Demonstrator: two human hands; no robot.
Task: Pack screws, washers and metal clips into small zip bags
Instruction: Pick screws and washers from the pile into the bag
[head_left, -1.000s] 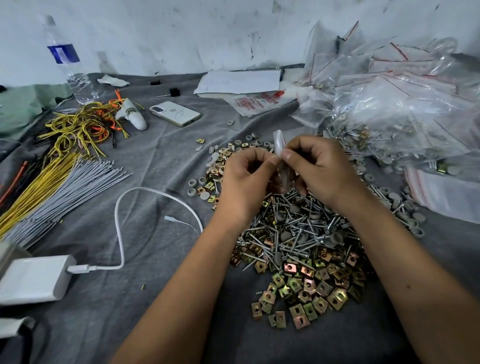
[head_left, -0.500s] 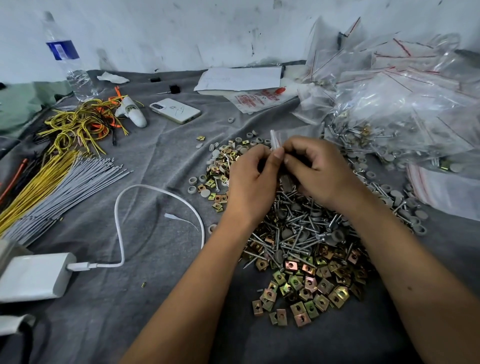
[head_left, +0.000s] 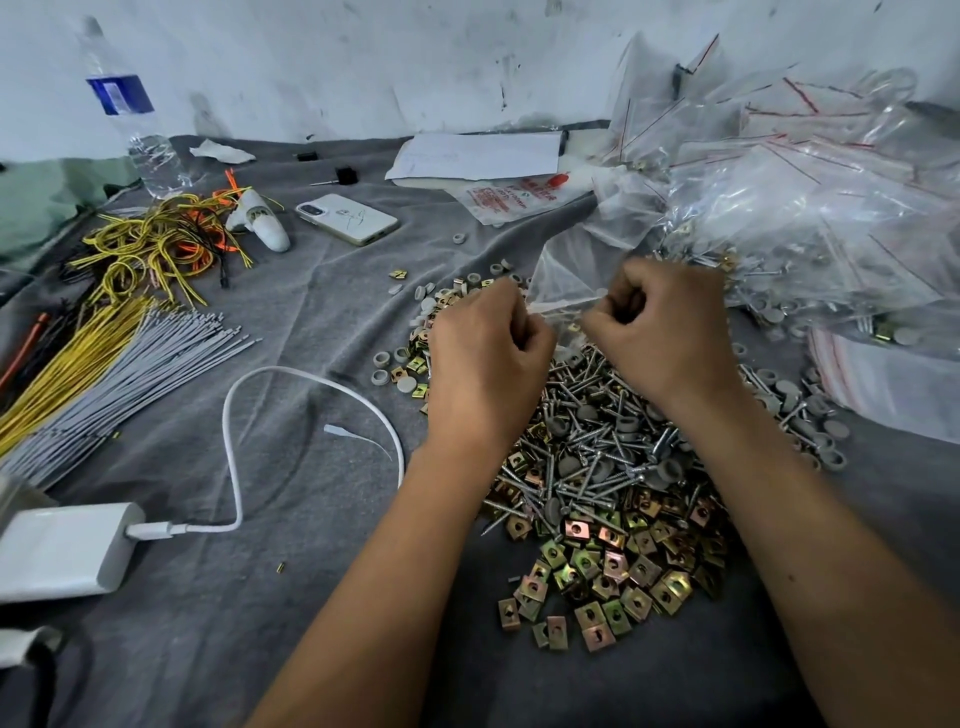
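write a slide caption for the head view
Both hands pinch a small zip bag above the screw pile.

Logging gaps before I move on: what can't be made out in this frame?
All in the head view:
- Fingertips of left hand and right hand: curled away behind the knuckles, so the pinch on the bag is hidden.
- Bag contents and zip state: plastic blurred, partly behind the hands.
- Print on the paper: too small.
- Power bank: cut off by the left edge.
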